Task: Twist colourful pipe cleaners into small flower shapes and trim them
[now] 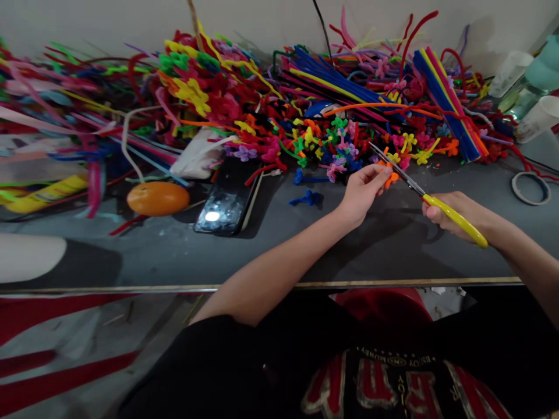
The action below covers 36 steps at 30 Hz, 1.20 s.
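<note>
My left hand (365,189) pinches a small orange pipe-cleaner flower (391,177) just above the dark tabletop. In my right hand (456,212) is a pair of scissors (454,218) with yellow handles, my fingers wrapped round them. The blades point up and left and lie right by the orange flower; whether they touch it I cannot tell. Close to my left hand lies a blue pipe-cleaner flower (308,198). Beyond both hands spreads a heap of small coloured pipe-cleaner flowers (340,145).
A smartphone (225,198) and an orange fruit (158,198) lie to the left. A roll of tape (530,188) sits at the right, below plastic cups (539,119). Bundled pipe cleaners (452,107) lean on the heap along the wall. The table's front edge (262,286) runs beneath my forearms.
</note>
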Each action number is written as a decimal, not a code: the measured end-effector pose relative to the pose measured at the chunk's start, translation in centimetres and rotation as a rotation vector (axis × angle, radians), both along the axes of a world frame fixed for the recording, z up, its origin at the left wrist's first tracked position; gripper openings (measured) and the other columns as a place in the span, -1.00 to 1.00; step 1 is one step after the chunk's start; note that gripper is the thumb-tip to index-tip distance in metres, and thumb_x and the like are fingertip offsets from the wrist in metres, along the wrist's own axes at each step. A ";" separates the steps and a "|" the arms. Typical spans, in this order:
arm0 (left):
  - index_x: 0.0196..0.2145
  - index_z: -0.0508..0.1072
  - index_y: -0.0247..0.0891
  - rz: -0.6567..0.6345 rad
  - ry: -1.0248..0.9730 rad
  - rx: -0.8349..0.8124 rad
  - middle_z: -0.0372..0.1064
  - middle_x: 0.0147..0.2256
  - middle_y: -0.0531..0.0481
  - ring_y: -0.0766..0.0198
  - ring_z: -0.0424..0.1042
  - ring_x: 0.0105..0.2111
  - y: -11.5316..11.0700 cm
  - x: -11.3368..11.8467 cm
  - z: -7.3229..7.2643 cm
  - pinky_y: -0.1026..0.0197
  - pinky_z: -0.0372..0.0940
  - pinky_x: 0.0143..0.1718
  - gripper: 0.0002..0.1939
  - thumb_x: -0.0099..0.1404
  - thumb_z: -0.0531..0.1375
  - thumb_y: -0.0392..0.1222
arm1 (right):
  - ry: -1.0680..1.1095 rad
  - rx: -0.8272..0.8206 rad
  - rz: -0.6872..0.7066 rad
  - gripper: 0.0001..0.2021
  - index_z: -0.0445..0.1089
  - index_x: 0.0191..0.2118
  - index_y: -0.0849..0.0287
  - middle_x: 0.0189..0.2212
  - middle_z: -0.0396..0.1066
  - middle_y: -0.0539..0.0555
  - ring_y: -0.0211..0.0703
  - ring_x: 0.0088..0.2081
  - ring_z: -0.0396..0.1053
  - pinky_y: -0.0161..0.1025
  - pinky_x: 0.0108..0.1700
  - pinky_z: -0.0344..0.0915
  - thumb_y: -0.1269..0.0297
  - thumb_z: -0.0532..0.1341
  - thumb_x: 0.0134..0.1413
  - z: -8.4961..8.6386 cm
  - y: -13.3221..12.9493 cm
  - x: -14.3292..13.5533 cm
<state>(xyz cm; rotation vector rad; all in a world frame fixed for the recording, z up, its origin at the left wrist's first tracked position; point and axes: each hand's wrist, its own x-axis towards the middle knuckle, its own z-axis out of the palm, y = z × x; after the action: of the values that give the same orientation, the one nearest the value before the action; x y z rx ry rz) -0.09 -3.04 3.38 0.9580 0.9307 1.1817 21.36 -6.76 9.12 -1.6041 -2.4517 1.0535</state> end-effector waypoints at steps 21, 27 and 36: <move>-0.46 0.56 -0.28 0.015 -0.035 0.132 0.41 -0.55 0.10 0.48 0.27 -0.53 0.8 -0.4 -0.9 0.35 0.22 -0.42 -0.74 0.12 0.45 -0.04 | -0.202 0.084 -0.186 -0.18 0.07 -0.63 0.11 -0.73 0.16 0.03 -0.29 -0.66 0.13 -0.23 -0.47 0.00 -0.61 -0.36 -0.04 1.6 0.1 -1.0; -0.45 0.59 -0.28 0.021 0.012 0.128 0.46 -0.52 0.08 0.47 0.33 -0.50 1.3 -0.9 -1.0 0.34 0.25 -0.39 -0.79 0.10 0.45 -0.10 | -0.075 -0.005 0.046 -0.22 0.21 -0.42 0.13 -0.55 0.25 0.05 -0.22 -0.52 0.18 -0.20 -0.42 0.08 -0.55 -0.27 0.06 2.3 0.7 1.4; -0.46 0.63 -0.28 -0.167 0.025 0.025 0.51 -0.46 0.04 0.43 0.42 -0.43 1.2 -1.8 -0.3 0.28 0.32 -0.29 -0.88 0.09 0.44 -0.19 | 0.078 -0.154 0.244 -0.27 0.25 -0.33 0.16 -0.45 0.25 0.06 -0.20 -0.44 0.16 -0.19 -0.37 0.12 -0.49 -0.19 0.13 2.4 0.9 2.4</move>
<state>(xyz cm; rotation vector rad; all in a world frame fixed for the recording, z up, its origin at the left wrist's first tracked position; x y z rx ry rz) -1.88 -1.81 3.10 1.0518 0.8406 1.0444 23.76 -5.83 11.54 -1.2921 -2.6200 1.3395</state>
